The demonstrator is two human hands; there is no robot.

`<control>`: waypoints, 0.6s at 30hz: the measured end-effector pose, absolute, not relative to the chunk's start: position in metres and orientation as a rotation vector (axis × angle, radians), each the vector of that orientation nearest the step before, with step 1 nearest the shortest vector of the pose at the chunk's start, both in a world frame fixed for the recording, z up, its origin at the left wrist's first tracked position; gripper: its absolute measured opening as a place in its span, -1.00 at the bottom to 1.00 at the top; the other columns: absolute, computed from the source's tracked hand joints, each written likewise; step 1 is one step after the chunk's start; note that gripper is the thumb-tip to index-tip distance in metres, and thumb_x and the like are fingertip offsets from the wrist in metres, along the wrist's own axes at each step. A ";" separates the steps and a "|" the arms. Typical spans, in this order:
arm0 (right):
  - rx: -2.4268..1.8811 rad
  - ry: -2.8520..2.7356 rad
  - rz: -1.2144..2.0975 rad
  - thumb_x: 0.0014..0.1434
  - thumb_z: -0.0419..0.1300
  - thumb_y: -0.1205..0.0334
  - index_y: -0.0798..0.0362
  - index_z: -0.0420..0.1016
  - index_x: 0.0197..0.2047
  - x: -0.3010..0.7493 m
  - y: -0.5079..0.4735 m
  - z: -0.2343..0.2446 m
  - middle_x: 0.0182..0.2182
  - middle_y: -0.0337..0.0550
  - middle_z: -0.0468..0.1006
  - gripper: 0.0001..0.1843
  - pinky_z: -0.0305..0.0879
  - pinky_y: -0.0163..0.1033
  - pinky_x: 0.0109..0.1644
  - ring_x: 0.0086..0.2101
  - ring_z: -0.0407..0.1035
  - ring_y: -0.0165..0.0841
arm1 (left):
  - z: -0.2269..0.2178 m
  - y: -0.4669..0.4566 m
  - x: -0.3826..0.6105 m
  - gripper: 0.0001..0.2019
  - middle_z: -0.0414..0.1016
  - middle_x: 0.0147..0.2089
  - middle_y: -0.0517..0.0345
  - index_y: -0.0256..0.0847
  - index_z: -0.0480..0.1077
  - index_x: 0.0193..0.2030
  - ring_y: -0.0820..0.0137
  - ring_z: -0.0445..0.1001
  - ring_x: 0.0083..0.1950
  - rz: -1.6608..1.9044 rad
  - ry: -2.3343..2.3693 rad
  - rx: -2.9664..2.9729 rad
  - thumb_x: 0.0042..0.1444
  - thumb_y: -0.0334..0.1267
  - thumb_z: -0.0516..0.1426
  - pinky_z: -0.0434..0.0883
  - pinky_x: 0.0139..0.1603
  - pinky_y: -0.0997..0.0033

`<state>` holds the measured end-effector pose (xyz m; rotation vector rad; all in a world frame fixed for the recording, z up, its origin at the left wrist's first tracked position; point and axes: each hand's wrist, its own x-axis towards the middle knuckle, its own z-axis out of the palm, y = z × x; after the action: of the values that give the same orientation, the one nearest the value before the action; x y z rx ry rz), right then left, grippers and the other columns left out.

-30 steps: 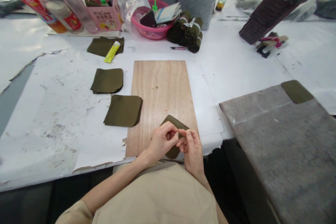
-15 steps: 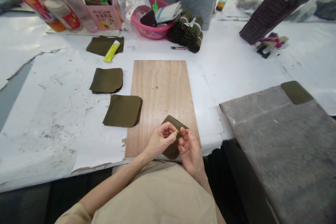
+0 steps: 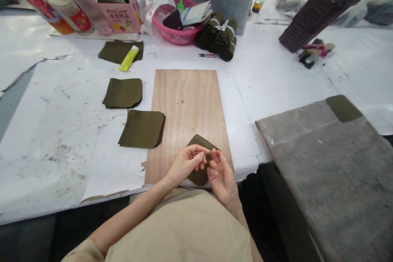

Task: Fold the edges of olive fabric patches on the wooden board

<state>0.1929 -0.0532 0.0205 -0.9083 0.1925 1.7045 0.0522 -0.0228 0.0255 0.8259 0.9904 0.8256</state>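
An olive-green fabric piece (image 3: 199, 178) with cut corners lies tilted on the near right part of the wooden board (image 3: 187, 102). Above it, my left hand (image 3: 188, 164) is closed, thumb bent toward the curled fingers and index fingertip reaching the right hand. My right hand (image 3: 221, 174) is palm up over the piece's right side, its fingers curled into a pinch. The fingertips of both hands nearly meet; whatever is between them is too small to make out. Left of the hands, a stack of olive fabric pieces (image 3: 141, 129) overlaps the board's edge.
Two more olive stacks (image 3: 123, 92) (image 3: 112, 51) lie farther back, a yellow tube (image 3: 129, 58) on the farthest. Behind stand a pink basket (image 3: 176, 37), fabric rolls (image 3: 225, 41) and small snips (image 3: 207, 55). At right is a grey-covered board (image 3: 322, 163) with one olive piece (image 3: 344, 108).
My left index finger has straightened toward the right fingertips, and its other fingers have shifted slightly. The right hand has barely moved. The whole view has drifted a little left.
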 end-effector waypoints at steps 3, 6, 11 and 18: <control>-0.907 0.180 1.712 0.16 0.26 0.28 0.05 0.50 -0.21 0.194 -0.053 0.020 -0.22 -0.25 0.60 -0.89 0.35 -0.55 -0.53 -0.51 0.36 -0.61 | 0.024 -0.023 0.052 -0.73 0.43 -0.46 0.21 -0.34 0.45 -0.14 0.60 0.35 -0.53 0.829 0.971 0.818 0.18 -0.14 0.15 0.25 -0.55 0.65; -0.939 0.149 1.708 0.13 0.29 0.26 0.06 0.50 -0.22 0.193 -0.052 0.021 -0.25 -0.27 0.59 -0.87 0.33 -0.55 -0.53 -0.51 0.34 -0.62 | 0.026 -0.022 0.051 -0.73 0.44 -0.47 0.21 -0.34 0.45 -0.15 0.60 0.35 -0.54 0.834 0.961 0.807 0.16 -0.14 0.17 0.27 -0.55 0.65; -1.120 -0.060 1.623 0.08 0.33 0.14 0.02 0.47 -0.24 0.193 -0.053 0.024 -0.29 -0.31 0.54 -0.79 0.27 -0.51 -0.51 -0.51 0.31 -0.61 | 0.026 -0.023 0.051 -0.74 0.46 -0.48 0.21 -0.33 0.42 -0.21 0.60 0.37 -0.57 0.818 0.924 0.792 0.14 -0.12 0.19 0.26 -0.60 0.66; -1.647 -0.940 1.130 0.17 0.21 0.06 0.03 0.43 -0.26 0.204 -0.047 0.020 -0.42 -0.29 0.46 -0.79 0.23 -0.35 -0.40 -0.49 0.29 -0.48 | 0.025 -0.032 0.044 -0.68 0.50 -0.48 0.14 -0.33 0.42 -0.29 0.52 0.43 -0.54 0.634 0.875 0.826 0.05 -0.06 0.25 0.28 -0.59 0.62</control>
<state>0.2037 -0.0473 0.0196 -1.6473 -0.9397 1.1303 0.0436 -0.0325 0.0253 0.8262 0.8748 0.6342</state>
